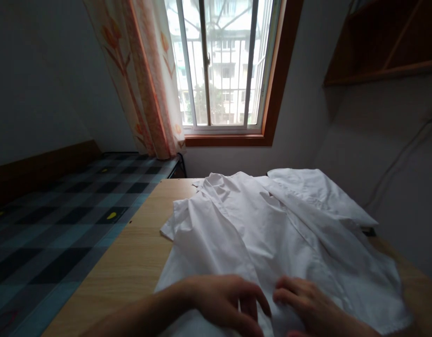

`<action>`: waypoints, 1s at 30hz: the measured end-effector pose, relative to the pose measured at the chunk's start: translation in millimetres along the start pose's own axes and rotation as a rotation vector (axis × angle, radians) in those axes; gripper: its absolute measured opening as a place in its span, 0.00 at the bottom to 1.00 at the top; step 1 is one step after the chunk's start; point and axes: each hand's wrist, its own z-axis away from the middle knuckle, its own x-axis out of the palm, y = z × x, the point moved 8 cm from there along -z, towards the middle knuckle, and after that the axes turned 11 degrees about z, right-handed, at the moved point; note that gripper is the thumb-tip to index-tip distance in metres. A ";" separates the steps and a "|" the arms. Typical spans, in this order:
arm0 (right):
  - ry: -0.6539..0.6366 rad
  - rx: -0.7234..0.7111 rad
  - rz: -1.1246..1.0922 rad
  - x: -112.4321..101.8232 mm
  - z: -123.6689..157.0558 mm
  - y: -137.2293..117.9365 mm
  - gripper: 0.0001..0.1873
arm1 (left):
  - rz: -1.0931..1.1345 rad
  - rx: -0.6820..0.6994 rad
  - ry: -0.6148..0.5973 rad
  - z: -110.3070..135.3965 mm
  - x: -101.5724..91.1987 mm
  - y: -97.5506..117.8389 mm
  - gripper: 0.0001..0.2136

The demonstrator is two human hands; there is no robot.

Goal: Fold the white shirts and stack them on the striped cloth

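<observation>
A white short-sleeved shirt (216,234) is spread on the wooden table, its collar toward the window and its front parted. Over its lower front, my left hand (226,299) has bent fingers spaced apart, with the fingertips close to the front edge of the cloth. Just to the right, my right hand (305,299) has curled fingers closed on the shirt's fabric; its thumb is mostly cut off by the bottom of the picture. The right side of the shirt lies in loose folds.
The wooden table (142,252) adjoins a bed with a checked cover (61,224) on the left. Beyond are a window (223,70) and a flowered curtain (146,79). A wooden shelf (387,70) hangs on the right wall, near a cable (398,159).
</observation>
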 end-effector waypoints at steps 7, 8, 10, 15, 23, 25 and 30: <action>0.182 0.228 -0.114 -25.8 -62.2 46.7 0.12 | -0.560 -0.125 1.472 146.0 -241.9 21.8 0.11; 0.196 0.270 -0.142 -26.7 -77.0 53.1 0.12 | -0.586 -0.265 1.516 159.5 -256.3 3.3 0.11; 0.209 0.333 -0.190 -23.5 -110.3 62.3 0.12 | -0.616 -0.477 1.459 170.3 -266.1 -33.9 0.10; 0.141 0.332 -0.162 15.1 -204.8 64.2 0.28 | -0.744 -0.628 1.423 160.1 -232.4 -69.2 0.17; 0.028 0.412 -0.061 96.7 -245.9 79.3 0.28 | -0.787 -0.488 1.382 135.2 -217.2 -58.4 0.14; 0.095 0.432 -0.072 98.2 -237.2 88.8 0.27 | -0.834 -0.421 1.512 157.2 -225.3 -35.2 0.14; 0.229 0.588 -0.119 90.4 -219.1 115.4 0.26 | -1.040 -0.389 1.939 258.6 -247.5 27.5 0.16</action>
